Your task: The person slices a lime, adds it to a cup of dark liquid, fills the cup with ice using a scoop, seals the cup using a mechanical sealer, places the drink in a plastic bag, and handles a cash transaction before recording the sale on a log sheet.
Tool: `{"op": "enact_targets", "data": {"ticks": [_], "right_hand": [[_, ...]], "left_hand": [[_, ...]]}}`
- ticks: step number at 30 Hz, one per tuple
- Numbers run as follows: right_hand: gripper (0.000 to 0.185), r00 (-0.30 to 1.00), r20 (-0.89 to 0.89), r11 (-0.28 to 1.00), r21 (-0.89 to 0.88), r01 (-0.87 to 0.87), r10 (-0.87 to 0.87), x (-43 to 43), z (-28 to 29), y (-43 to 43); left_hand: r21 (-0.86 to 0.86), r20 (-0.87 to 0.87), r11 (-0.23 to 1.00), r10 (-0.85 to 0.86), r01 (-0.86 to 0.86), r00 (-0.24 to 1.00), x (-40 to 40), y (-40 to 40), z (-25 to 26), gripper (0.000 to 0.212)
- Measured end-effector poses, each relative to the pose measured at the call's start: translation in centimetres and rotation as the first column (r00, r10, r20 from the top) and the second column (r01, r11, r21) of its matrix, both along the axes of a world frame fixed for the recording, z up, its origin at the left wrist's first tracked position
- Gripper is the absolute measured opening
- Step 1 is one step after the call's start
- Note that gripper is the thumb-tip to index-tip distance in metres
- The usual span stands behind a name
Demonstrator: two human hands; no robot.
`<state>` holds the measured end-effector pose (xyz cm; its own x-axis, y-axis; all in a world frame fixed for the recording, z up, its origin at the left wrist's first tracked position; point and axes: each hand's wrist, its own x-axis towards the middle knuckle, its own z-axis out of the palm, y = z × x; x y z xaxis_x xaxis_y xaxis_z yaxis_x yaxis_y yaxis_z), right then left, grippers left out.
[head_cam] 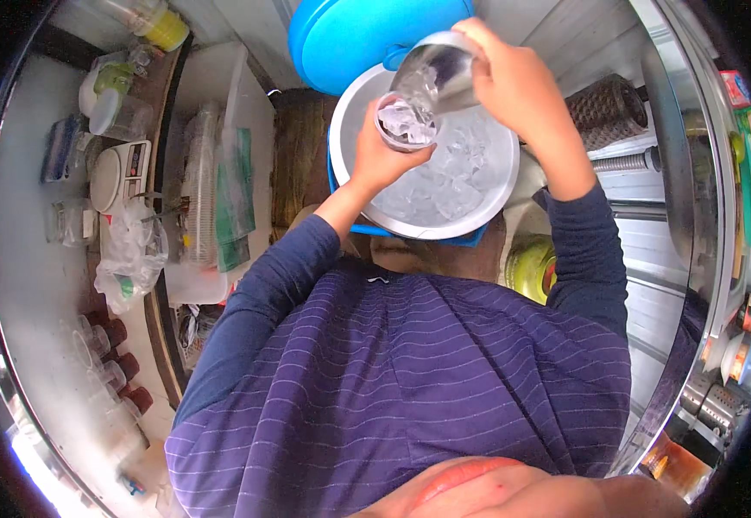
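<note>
My left hand (379, 155) grips a clear plastic cup (408, 144) with ice cubes (406, 120) showing at its mouth. Above it, my right hand (516, 87) holds a shiny metal cup (456, 78), tilted so that its mouth leans over the plastic cup. Ice pieces are spilling between the two, somewhat blurred. Both hands are over a round white ice tub (511, 155) that has a blue outer side. Clear ice (456, 188) covers part of the tub's inside. Behind the tub leans its round blue lid (375, 32).
On the left shelf are a white kitchen scale (116, 171), a plastic bag (133, 252) and several small cups (113, 375). A bin of stacked clear cups (201, 194) stands beside the shelf. A dark perforated basket (605, 113) and a green gas cylinder (531, 269) are on the right.
</note>
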<state>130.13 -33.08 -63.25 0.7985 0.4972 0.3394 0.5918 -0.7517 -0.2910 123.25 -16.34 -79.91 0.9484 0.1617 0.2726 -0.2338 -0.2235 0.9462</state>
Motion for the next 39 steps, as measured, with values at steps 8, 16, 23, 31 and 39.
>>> {"op": "enact_targets", "data": {"ticks": [8, 16, 23, 31, 39], "right_hand": [[0.042, 0.995, 0.098, 0.995, 0.1, -0.004, -0.006, -0.4, 1.0, -0.2], [0.038, 1.0, -0.016, 0.963, 0.27, -0.01, 0.014, -1.7, 0.4, -0.5], [0.037, 0.998, 0.018, 0.873, 0.484, -0.064, 0.064, -3.7, -0.7, -0.2], [0.049, 0.962, 0.052, 0.894, 0.386, 0.229, -0.269, -8.0, -10.9, -3.4], [0.041, 0.919, 0.298, 0.947, 0.266, 0.18, -0.258, -14.4, -21.6, -1.6]], "left_hand": [[0.0, 0.035, 1.0, 0.005, -0.005, 0.999, 0.4, 0.7, -0.9, 0.087], [-0.024, 0.018, 0.999, -0.034, 0.034, 0.999, -0.2, 0.7, -0.2, 0.084], [-0.088, 0.006, 0.996, -0.03, 0.031, 1.0, -2.6, 1.7, 0.6, 0.091], [-0.114, 0.253, 0.993, 0.037, -0.008, 0.967, -9.6, 7.3, 6.4, 0.08], [0.136, 0.163, 0.947, 0.269, -0.291, 0.949, -19.9, 15.1, 4.1, 0.091]]}}
